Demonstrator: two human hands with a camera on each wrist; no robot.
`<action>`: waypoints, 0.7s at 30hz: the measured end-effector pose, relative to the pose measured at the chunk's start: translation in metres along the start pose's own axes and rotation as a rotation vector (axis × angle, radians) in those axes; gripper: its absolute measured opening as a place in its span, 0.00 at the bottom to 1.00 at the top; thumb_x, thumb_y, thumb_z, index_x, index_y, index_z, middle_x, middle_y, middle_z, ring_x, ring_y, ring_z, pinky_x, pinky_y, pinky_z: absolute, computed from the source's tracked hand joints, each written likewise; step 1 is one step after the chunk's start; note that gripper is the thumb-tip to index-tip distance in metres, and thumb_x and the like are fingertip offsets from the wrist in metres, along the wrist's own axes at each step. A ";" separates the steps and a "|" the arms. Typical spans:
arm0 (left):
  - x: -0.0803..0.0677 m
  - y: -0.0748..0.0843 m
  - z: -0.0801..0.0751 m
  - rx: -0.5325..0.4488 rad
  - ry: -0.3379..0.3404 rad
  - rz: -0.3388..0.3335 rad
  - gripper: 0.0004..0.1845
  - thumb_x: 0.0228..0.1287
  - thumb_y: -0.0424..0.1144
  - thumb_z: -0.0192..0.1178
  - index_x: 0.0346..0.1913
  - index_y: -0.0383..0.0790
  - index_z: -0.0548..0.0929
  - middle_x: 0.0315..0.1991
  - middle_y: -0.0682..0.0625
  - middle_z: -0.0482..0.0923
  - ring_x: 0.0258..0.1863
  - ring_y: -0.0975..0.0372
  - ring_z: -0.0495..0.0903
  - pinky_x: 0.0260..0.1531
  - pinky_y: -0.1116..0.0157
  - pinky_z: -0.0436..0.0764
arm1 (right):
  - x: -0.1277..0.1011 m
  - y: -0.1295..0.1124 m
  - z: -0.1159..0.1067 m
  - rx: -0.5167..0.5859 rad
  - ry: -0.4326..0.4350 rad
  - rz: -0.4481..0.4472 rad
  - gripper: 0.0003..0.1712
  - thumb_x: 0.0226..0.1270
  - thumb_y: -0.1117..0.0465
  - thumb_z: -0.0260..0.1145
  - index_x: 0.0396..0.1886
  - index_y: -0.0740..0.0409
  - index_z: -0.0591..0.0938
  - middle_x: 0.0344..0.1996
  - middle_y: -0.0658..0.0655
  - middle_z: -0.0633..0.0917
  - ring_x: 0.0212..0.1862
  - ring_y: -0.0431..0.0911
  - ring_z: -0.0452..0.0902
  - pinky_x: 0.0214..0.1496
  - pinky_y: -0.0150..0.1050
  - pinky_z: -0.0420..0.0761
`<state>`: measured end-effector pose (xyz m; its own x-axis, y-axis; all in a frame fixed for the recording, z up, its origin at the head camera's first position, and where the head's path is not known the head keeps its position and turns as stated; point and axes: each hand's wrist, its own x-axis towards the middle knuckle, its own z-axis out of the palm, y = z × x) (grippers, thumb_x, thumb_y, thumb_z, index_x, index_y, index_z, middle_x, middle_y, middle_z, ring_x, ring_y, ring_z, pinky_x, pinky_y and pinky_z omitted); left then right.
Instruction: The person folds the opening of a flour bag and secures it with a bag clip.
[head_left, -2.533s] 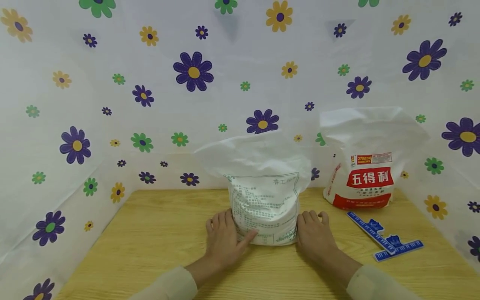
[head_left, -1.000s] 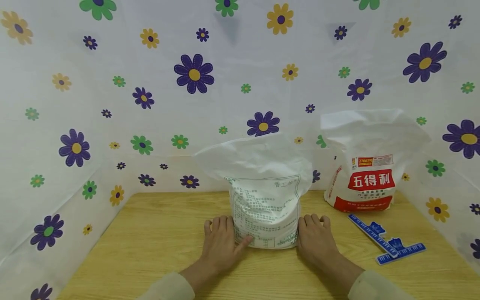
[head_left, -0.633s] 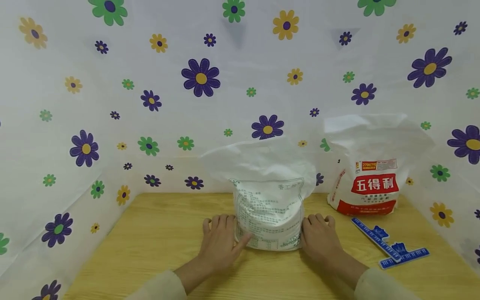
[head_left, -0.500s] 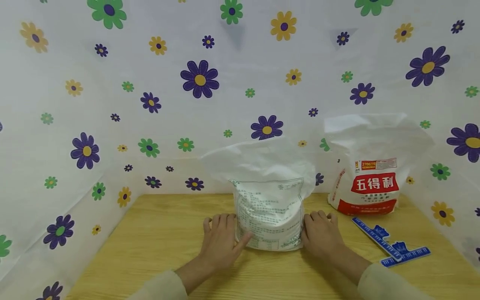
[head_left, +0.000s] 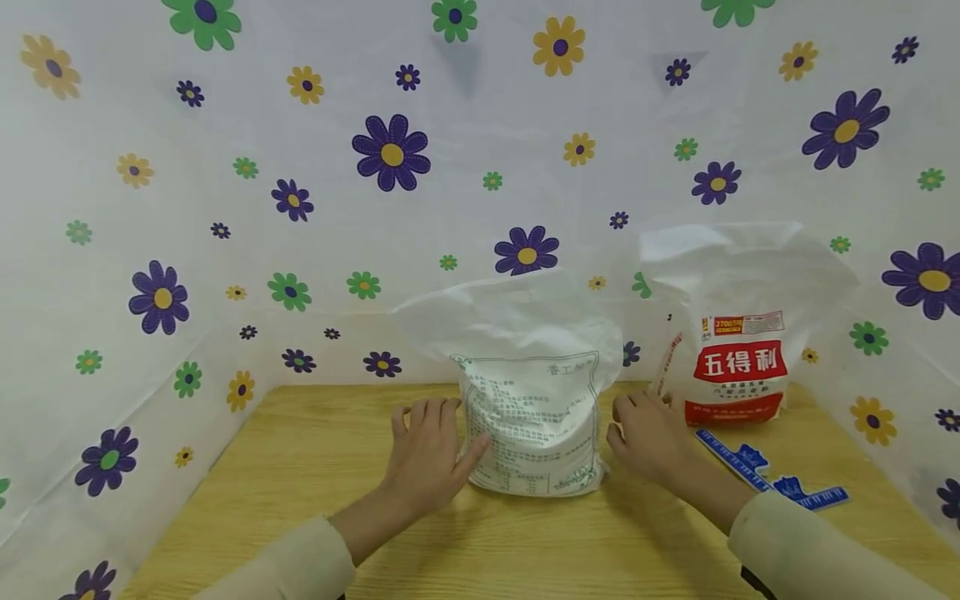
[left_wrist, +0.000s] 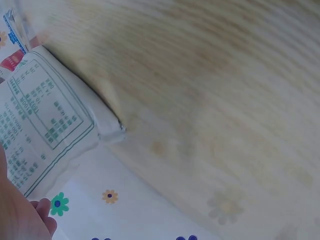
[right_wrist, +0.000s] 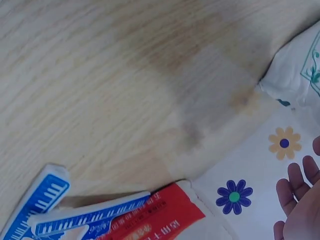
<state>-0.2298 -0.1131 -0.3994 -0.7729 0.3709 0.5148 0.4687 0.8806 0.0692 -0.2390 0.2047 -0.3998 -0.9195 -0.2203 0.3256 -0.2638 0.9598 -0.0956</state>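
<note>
The white bag with green print stands upright at the centre of the head view, on the wooden table, its crumpled open top rising towards the flowered backdrop. Half a second ago both hands were pressed flat against its lower sides; now they have lifted and moved apart. The left hand sits a little higher in the frame than before, fingers straight and spread, only the thumb and inner edge of the palm touching the bag's left side. The right hand has come clear of the bag and drifted to the right of the frame, fingers relaxed and open, holding nothing, now just beside the red-labelled bag. In the right wrist view its fingertips show at the lower right edge, loose and empty. The bag itself has not shifted and stands unaided, so the steadying appears finished and the grip is being released. The blue clips lie untouched at the right of the table, near the right forearm.
</note>
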 end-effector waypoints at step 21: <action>0.034 -0.005 -0.048 0.069 0.114 0.108 0.34 0.70 0.63 0.48 0.58 0.34 0.75 0.52 0.41 0.76 0.55 0.49 0.69 0.56 0.42 0.57 | 0.029 0.008 -0.052 0.011 0.297 -0.074 0.07 0.69 0.63 0.55 0.34 0.61 0.78 0.33 0.59 0.82 0.41 0.57 0.74 0.52 0.63 0.63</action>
<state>-0.2377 -0.1187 -0.3408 -0.6642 0.4318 0.6102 0.5130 0.8570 -0.0480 -0.2527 0.2154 -0.3418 -0.7725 -0.2278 0.5927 -0.3317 0.9407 -0.0707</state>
